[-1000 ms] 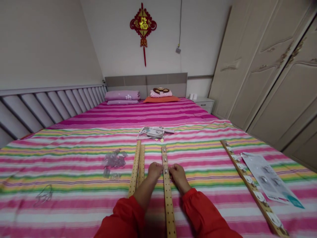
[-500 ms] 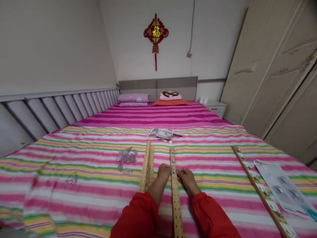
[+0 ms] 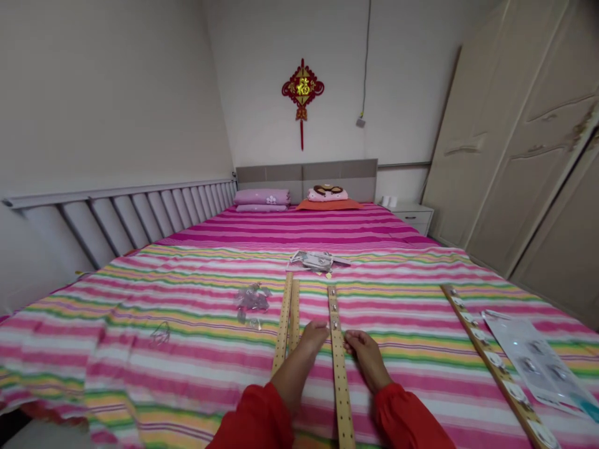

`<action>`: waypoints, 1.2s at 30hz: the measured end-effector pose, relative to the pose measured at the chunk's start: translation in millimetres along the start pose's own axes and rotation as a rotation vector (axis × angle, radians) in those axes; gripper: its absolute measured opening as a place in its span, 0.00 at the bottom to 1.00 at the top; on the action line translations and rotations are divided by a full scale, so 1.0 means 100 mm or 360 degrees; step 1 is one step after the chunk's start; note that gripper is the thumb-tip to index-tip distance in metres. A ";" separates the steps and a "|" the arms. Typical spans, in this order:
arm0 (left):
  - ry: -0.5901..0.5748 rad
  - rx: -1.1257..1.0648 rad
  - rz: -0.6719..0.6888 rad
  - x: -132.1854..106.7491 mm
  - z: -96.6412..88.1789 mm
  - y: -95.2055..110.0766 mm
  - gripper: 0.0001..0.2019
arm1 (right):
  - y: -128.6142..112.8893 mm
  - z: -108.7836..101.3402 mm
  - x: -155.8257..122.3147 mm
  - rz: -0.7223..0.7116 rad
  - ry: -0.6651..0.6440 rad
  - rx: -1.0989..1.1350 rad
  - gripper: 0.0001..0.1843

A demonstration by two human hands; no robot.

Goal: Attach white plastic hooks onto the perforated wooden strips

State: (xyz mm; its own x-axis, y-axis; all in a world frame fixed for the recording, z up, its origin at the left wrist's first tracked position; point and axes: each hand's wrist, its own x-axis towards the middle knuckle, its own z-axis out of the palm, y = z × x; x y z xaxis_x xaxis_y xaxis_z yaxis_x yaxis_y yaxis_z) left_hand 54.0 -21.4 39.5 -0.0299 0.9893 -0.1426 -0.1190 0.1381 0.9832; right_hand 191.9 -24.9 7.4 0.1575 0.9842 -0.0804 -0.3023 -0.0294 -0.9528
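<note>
A narrow wooden strip [image 3: 343,393] with rows of small holes lies lengthwise in front of me on the striped bedspread. Three small shiny metal fittings [image 3: 334,324] sit along its far end. My left hand [image 3: 312,340] has its fingers pressed together at the strip's left edge, beside the nearest fitting. On the other side, my right hand [image 3: 369,358] is closed in a pinch just right of the strip; whatever is between its fingertips is too small to make out. Two more perforated strips [image 3: 283,330] lie to the left, partly behind my left forearm.
Small plastic packets [image 3: 253,299] lie left of the strips, with a thin wire-like loop [image 3: 160,333] farther left. Beyond the strips is a clear bag of parts [image 3: 316,260]. At right are a strip bearing round white pieces [image 3: 493,360] and a flat plastic package [image 3: 533,362].
The view has tilted up a little and shifted left. My right hand sits slightly farther from the strip and nearer me. My left hand stays at the strip's left edge.
</note>
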 end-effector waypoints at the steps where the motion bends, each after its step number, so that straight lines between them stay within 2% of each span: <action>1: 0.0019 0.0009 0.0009 -0.07 -0.09 0.02 0.11 | 0.01 -0.02 -0.03 0.0000 0.0005 0.0012 0.13; 3: 0.0094 0.0068 0.0074 -0.18 -0.34 0.07 0.13 | 0.02 -0.05 -0.09 0.0003 0.0019 0.0032 0.13; 5: 0.0238 0.0242 0.0228 -0.26 -0.66 0.14 0.12 | 0.04 -0.08 -0.15 -0.0001 0.0035 0.0045 0.14; 7: 0.0443 0.0419 0.0405 -0.30 -1.02 0.20 0.10 | 0.05 -0.09 -0.19 -0.0014 0.0045 0.0040 0.13; 10: 0.0774 0.0686 0.0521 -0.32 -1.48 0.25 0.09 | 0.05 -0.09 -0.23 -0.0029 0.0062 0.0010 0.13; 12: 0.0858 0.0853 0.0581 -0.30 -1.68 0.24 0.13 | 0.06 -0.09 -0.23 -0.0030 0.0067 -0.0008 0.14; 14: 0.0858 0.1051 0.0594 -0.26 -1.79 0.21 0.19 | 0.08 -0.09 -0.22 -0.0031 0.0052 -0.0015 0.15; 18: 0.0855 0.1350 0.0440 -0.16 -1.84 0.14 0.25 | 0.12 -0.11 -0.20 -0.0050 0.0021 -0.0020 0.16; 21: 0.0903 0.1324 0.0402 -0.14 -1.84 0.11 0.21 | 0.14 -0.13 -0.20 -0.0068 -0.0002 -0.0044 0.16; 28: 0.0965 0.1154 0.0445 -0.24 -1.82 0.07 0.04 | 0.09 -0.10 -0.24 -0.0073 0.0016 -0.0004 0.15; 34: 0.0901 0.0976 0.0502 -0.37 -1.69 0.15 0.06 | -0.02 -0.11 -0.29 0.0015 0.0017 0.0175 0.14; 36: 0.0912 0.0998 0.0616 -0.49 -1.60 0.21 0.08 | -0.05 -0.11 -0.32 0.0043 0.0040 0.0241 0.13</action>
State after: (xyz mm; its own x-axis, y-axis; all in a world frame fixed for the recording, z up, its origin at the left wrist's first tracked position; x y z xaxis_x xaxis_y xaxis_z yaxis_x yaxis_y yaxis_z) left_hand -105.3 -74.0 48.6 -0.4605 0.8210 0.3375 0.5538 -0.0314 0.8320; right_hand 199.2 -58.2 11.6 0.1701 0.9787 -0.1146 -0.4447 -0.0276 -0.8953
